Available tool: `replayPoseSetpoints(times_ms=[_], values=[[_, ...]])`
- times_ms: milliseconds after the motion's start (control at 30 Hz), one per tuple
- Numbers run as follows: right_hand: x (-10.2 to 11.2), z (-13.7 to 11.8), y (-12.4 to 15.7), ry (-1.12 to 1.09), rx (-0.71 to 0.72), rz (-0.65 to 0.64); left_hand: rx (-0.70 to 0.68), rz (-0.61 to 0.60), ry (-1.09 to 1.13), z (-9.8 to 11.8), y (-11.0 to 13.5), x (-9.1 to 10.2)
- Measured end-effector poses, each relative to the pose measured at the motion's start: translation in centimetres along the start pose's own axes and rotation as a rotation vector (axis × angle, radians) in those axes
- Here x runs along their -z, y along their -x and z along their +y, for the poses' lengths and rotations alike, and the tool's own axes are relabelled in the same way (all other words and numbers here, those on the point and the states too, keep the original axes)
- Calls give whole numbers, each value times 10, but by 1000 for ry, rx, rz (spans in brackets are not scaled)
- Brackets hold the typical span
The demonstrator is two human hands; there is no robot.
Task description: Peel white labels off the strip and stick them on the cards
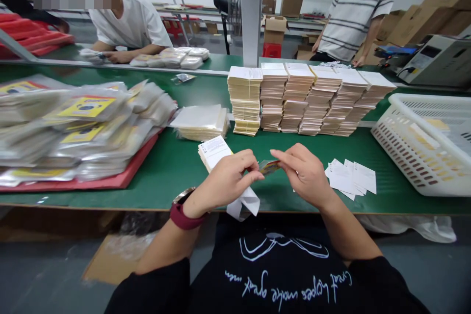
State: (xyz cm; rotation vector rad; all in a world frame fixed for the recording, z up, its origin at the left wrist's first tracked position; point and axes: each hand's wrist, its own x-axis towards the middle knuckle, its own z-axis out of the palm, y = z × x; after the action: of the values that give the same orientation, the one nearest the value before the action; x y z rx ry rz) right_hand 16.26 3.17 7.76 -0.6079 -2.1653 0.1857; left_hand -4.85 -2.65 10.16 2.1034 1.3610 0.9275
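Observation:
My left hand (226, 179) and my right hand (305, 171) meet over the front edge of the green table (176, 171). Both pinch a small coloured card (269, 166) between their fingertips. A folded white paper (245, 203) hangs under my left hand, and that hand seems to hold it too. A red-strapped watch (183, 211) sits on my left wrist. Just behind my left hand lies a small stack of white leaflets (213, 151). To the right of my right hand lie a few loose white slips (351, 176).
Tall rows of stacked cards (305, 98) stand mid-table, with a low pile of clear sleeves (201, 122) beside them. Heaped bagged packets (73, 127) lie on a red tray at left. A white plastic basket (423, 142) is at right. Two other people work beyond the table.

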Motion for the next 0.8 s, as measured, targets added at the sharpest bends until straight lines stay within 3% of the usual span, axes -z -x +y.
replayPoseSetpoints(times_ms=[167,367,467,533,633,700,733,800], values=[[-5,-9,7,95,78,114,72,116,152,-5,6,0],[-8,-16,0,-29,53,-210,94,139,223,-6,17,9],[-11,-22,-10,-93,105,-351,101,122,293,0,30,15],[-17,-27,-15,-78,184,-274,122,150,361,2,42,21],[-34,-34,-16,-15,360,-13,155,233,403,-1,62,30],[-49,-41,-14,-70,461,92,162,280,381,-4,76,36],[-56,-45,-14,-136,469,133,168,303,365,-6,82,39],[-69,-54,-17,-290,353,180,184,355,350,-10,95,45]])
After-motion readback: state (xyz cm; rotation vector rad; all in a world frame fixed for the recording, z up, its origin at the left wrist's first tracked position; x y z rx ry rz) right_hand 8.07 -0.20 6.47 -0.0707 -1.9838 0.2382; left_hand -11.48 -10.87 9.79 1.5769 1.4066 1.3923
